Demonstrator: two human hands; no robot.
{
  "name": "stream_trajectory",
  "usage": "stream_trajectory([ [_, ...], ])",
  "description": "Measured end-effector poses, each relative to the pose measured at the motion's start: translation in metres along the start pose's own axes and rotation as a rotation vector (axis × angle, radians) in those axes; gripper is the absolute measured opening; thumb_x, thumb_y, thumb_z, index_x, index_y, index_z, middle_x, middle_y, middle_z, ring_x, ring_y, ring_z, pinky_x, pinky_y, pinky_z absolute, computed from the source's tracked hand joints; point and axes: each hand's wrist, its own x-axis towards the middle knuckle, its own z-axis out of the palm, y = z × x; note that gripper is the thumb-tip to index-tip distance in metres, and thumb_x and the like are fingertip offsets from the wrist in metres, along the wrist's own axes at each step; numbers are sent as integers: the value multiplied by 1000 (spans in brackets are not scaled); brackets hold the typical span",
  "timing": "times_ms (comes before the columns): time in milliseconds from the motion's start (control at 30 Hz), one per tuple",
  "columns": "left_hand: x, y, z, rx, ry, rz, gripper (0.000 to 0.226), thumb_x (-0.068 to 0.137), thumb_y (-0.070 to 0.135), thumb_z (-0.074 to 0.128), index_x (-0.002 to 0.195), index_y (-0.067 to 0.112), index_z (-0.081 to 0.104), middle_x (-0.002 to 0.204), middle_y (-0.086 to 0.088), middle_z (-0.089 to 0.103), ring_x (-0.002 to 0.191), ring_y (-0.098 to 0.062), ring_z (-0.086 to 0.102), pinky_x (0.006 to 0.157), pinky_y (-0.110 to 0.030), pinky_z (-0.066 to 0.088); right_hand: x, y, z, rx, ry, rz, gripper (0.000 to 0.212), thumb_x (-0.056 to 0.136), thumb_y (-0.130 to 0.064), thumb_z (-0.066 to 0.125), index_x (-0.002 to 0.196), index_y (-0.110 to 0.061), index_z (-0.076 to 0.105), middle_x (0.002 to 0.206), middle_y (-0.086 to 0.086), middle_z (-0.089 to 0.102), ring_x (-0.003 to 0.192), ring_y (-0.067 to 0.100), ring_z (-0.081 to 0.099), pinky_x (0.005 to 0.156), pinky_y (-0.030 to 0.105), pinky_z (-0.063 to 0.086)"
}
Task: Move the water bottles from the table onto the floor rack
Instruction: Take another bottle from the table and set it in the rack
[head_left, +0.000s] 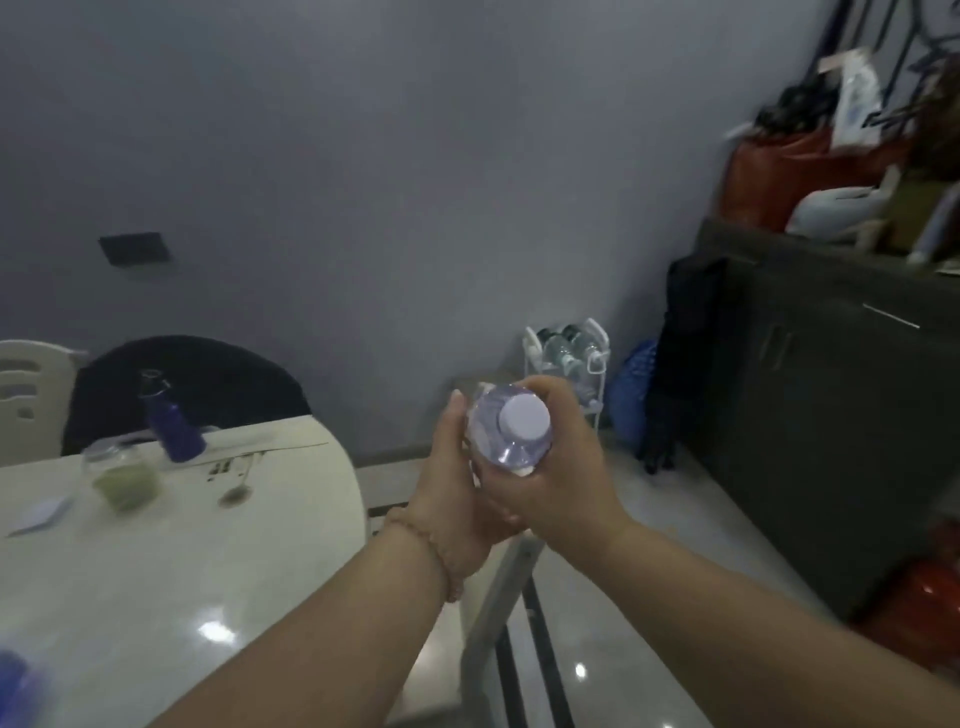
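A clear water bottle (511, 428) with a white cap is upright in front of me, seen from above, off the right edge of the table (171, 561). My left hand (454, 486) cups its left side and underside. My right hand (553, 467) wraps around its right side. Beyond the hands, a small white floor rack (597, 353) stands against the wall with several clear bottles in it.
On the table stand a dark blue flask (174, 421), a jar of green stuff (122, 475) and a folded paper (44, 512). A dark chair back (192, 384) stands behind the table. A dark cabinet (831, 415) with clutter on top fills the right; a blue bag (634, 395) lies beside the rack.
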Motion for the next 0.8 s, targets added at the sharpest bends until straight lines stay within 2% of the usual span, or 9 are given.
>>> stream_trajectory([
  [67,42,-28,60,-162,-73,-34,38,86,47,58,89,10,66,80,-8,68,70,-21,68,65,-30,58,18,25,-68,-42,-14,-4,56,62,-8,85,100,-27,49,92,-5,62,83,7,62,72,21,52],
  [133,80,-46,95,-38,-46,-58,34,82,39,62,91,6,63,77,-11,67,63,-22,67,56,-29,57,32,43,-120,-61,-118,57,60,60,-18,86,107,-26,51,98,-5,63,90,9,63,80,29,54],
  [200,118,-63,119,130,-19,-18,53,77,33,70,118,4,53,89,-15,64,70,-27,67,59,-35,57,46,59,-167,-44,-238,103,62,62,-33,81,118,-29,55,113,-8,63,105,9,62,92,32,51],
  [267,153,-81,134,260,90,95,82,76,22,76,143,28,29,108,-15,64,81,-32,69,68,-49,57,63,79,-203,-88,-323,180,64,68,-45,71,129,-37,51,129,-12,58,117,4,55,101,34,46],
  [333,179,-94,143,406,109,194,103,71,13,81,141,52,17,117,-13,61,90,-33,69,72,-56,56,79,101,-222,-263,-364,214,77,73,-45,71,141,-41,37,141,-15,47,125,1,47,106,37,43],
  [400,206,-106,152,551,76,304,108,69,8,80,138,60,15,114,-6,63,85,-21,71,65,-42,59,94,127,-230,-441,-393,228,94,72,-34,75,149,-36,21,151,-8,33,136,10,37,108,40,39],
  [500,251,-122,164,726,61,362,106,73,12,77,138,61,9,99,5,68,75,-5,70,54,-19,53,114,170,-231,-520,-363,331,110,65,-27,76,151,-33,7,159,3,14,141,23,31,108,42,39],
  [633,317,-129,159,823,93,337,108,73,14,76,136,64,4,91,1,68,64,-7,70,47,-18,51,143,236,-227,-485,-252,336,111,64,-28,79,151,-34,11,157,2,14,140,21,30,109,34,35],
  [800,435,-136,138,914,136,274,111,73,13,74,136,64,-2,89,-5,67,57,-5,67,43,-15,47,204,338,-218,-396,-277,394,104,63,-24,78,147,-36,19,140,-6,32,120,10,48,97,25,46],
])
